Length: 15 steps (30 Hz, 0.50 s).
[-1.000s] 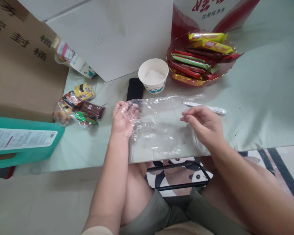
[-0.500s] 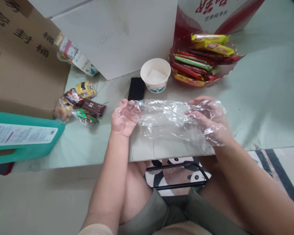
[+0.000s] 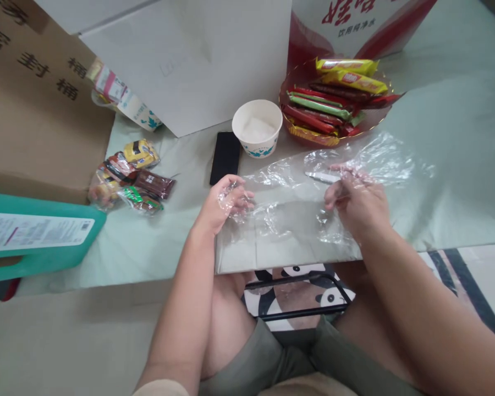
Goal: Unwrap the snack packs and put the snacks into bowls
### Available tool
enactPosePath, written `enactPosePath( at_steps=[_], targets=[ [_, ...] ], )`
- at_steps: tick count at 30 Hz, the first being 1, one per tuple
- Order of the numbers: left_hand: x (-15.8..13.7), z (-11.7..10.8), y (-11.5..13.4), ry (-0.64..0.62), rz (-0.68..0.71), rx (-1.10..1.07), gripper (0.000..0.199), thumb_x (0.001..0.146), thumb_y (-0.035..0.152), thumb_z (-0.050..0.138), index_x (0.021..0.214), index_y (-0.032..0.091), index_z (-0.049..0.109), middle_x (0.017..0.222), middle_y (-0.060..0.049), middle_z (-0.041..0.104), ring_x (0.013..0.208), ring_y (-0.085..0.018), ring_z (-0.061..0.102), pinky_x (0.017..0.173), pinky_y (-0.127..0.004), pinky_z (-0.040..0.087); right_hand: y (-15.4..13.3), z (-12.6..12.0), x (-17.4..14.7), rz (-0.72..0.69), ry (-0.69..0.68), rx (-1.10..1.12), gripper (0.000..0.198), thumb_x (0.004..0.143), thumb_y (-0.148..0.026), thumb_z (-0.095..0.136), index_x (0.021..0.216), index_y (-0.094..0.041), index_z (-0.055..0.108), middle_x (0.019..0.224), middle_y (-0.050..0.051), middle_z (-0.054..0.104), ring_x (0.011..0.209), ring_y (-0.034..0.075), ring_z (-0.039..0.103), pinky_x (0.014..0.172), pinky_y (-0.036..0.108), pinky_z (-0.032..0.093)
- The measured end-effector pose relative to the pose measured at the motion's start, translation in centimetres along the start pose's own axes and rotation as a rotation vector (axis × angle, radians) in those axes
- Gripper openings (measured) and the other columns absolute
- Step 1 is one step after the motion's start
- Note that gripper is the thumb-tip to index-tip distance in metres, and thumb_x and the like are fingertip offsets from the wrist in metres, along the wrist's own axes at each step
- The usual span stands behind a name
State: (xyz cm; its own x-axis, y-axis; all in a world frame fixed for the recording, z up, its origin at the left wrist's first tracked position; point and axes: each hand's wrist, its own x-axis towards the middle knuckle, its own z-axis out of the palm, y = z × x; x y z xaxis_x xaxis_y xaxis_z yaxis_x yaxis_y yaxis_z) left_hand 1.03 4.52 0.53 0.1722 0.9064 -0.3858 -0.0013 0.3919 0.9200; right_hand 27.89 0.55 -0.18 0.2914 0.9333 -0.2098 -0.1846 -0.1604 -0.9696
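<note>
A sheet of thin, clear plastic film (image 3: 286, 192), crumpled and shiny, stretches between my two hands over the table's front part. My left hand (image 3: 226, 203) has its fingers curled at the film's left end, with some of it lying over the fingers. At the right side, my right hand (image 3: 357, 201) is closed on the film, which spreads out beyond the knuckles. A narrow white strip (image 3: 322, 177) shows by the right fingertips; its kind is unclear. Just behind the film stand a white paper bowl (image 3: 258, 129) with something whitish inside and a black phone (image 3: 225, 158) lying flat.
A clear, gold-rimmed basket (image 3: 379, 129) holds several wrapped snacks. More wrapped snacks (image 3: 134, 176) lie at left, near a brown carton (image 3: 37, 126) and a green box (image 3: 70, 239). A white carton (image 3: 214, 60) blocks the back, with a stack of paper cups (image 3: 136, 110) beside it.
My right hand has turned over, knuckles up, and closed; the film now spreads farther right and toward the basket. My left hand has shifted slightly right and curled its fingers.
</note>
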Motion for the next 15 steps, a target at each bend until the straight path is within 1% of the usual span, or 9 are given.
enactPosePath(
  at_steps=[2, 3, 6, 8, 10, 12, 15],
  targets=[
    [-0.1, -0.1, 0.0, -0.045, -0.012, 0.043, 0.043, 0.073, 0.038, 0.086, 0.104, 0.022, 0.060, 0.081, -0.003, 0.077, 0.058, -0.016, 0.073, 0.047, -0.019, 0.051, 0.1, -0.1, 0.2, -0.004, -0.013, 0.038, 0.032, 0.084, -0.050, 0.068, 0.105, -0.027, 0.063, 0.051, -0.008, 0.054, 0.043, 0.013, 0.052, 0.043, 0.027, 0.039],
    [-0.2, -0.1, 0.0, -0.049, 0.000, 0.064, 0.042, 0.073, 0.037, 0.086, 0.103, 0.022, 0.061, 0.078, -0.003, 0.076, 0.056, -0.015, 0.072, 0.046, -0.018, 0.050, 0.0, -0.1, 0.4, -0.003, -0.018, 0.065, 0.033, 0.082, -0.050, 0.069, 0.105, -0.028, 0.062, 0.051, -0.008, 0.053, 0.043, 0.013, 0.052, 0.043, 0.028, 0.038],
    [-0.1, -0.2, 0.0, 0.009, 0.089, 0.064, 0.036, 0.072, 0.036, 0.086, 0.094, 0.020, 0.062, 0.067, 0.001, 0.071, 0.047, -0.011, 0.065, 0.041, -0.017, 0.045, -0.3, -0.3, 0.7, 0.024, -0.003, 0.157, 0.037, 0.073, -0.046, 0.074, 0.102, -0.030, 0.058, 0.051, -0.009, 0.050, 0.045, 0.013, 0.049, 0.042, 0.027, 0.035],
    [-0.2, -0.2, 0.3, 0.035, 0.139, -0.014, 0.038, 0.069, 0.036, 0.088, 0.091, 0.021, 0.061, 0.063, 0.004, 0.068, 0.044, -0.009, 0.061, 0.040, -0.017, 0.044, -0.4, -0.5, 0.9, 0.048, 0.013, 0.193, 0.037, 0.070, -0.042, 0.074, 0.099, -0.031, 0.054, 0.052, -0.009, 0.048, 0.045, 0.012, 0.048, 0.043, 0.027, 0.035],
    [-0.3, -0.2, 0.7, 0.021, 0.170, -0.123, 0.042, 0.065, 0.037, 0.091, 0.089, 0.022, 0.060, 0.061, 0.005, 0.066, 0.044, -0.008, 0.059, 0.041, -0.016, 0.045, -0.3, -0.8, 1.1, 0.052, 0.017, 0.194, 0.037, 0.069, -0.040, 0.072, 0.097, -0.031, 0.050, 0.054, -0.010, 0.047, 0.044, 0.011, 0.046, 0.044, 0.027, 0.033],
    [-0.6, -0.2, 1.1, 0.005, 0.201, -0.217, 0.043, 0.060, 0.035, 0.094, 0.086, 0.023, 0.061, 0.064, 0.005, 0.068, 0.047, -0.008, 0.060, 0.045, -0.016, 0.047, -0.2, -1.1, 1.2, 0.049, 0.007, 0.188, 0.037, 0.067, -0.040, 0.071, 0.094, -0.031, 0.048, 0.055, -0.009, 0.046, 0.044, 0.012, 0.045, 0.043, 0.028, 0.032],
    [-0.8, -0.3, 1.4, 0.027, 0.222, -0.290, 0.040, 0.055, 0.026, 0.096, 0.077, 0.022, 0.062, 0.071, 0.004, 0.071, 0.052, -0.005, 0.060, 0.049, -0.015, 0.049, -0.3, -1.3, 1.3, 0.080, -0.007, 0.176, 0.037, 0.063, -0.038, 0.072, 0.090, -0.029, 0.049, 0.055, -0.007, 0.048, 0.044, 0.013, 0.047, 0.041, 0.028, 0.031]
  ],
)
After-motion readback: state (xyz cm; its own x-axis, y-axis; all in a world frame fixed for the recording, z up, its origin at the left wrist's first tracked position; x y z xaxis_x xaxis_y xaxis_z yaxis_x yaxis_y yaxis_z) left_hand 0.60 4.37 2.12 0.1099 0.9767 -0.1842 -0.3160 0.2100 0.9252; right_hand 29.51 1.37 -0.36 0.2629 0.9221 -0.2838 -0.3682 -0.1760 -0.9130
